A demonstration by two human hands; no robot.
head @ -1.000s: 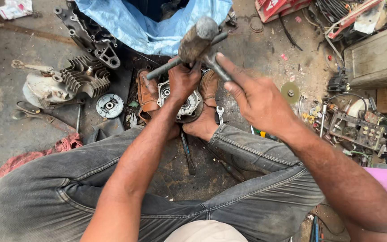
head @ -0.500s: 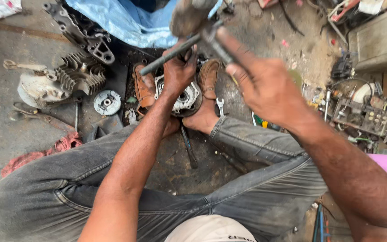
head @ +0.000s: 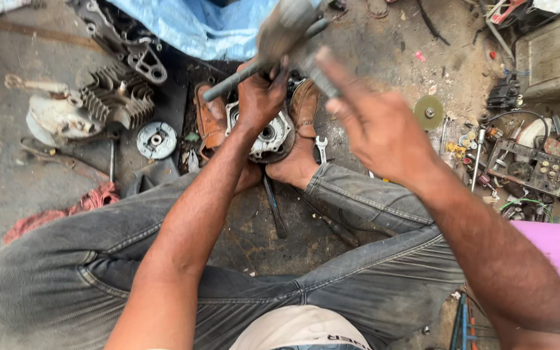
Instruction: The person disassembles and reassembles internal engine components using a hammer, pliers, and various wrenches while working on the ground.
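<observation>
I sit on the ground with a grey engine case (head: 273,139) clamped between my sandalled feet (head: 303,110). My left hand (head: 260,97) rests over the case and grips a dark metal bar (head: 225,84) that slants up to the right. My right hand (head: 371,126) is raised to the right of it, closed on the handle of a hammer. The hammer's head (head: 286,26) is blurred and high above the case. What the bar's lower end meets is hidden by my left hand.
A finned cylinder (head: 115,100) and a round metal disc part (head: 157,139) lie left of my feet, with a red rag (head: 92,201) nearer. A small wrench (head: 321,148) lies by my right foot. Blue sheet (head: 196,26) ahead; grinding disc (head: 428,111), parts clutter (head: 533,165) and wooden box (head: 559,52) right.
My right hand has swung the hammer upward, so its head now sits higher above the case. My left hand stays on the bar over the case.
</observation>
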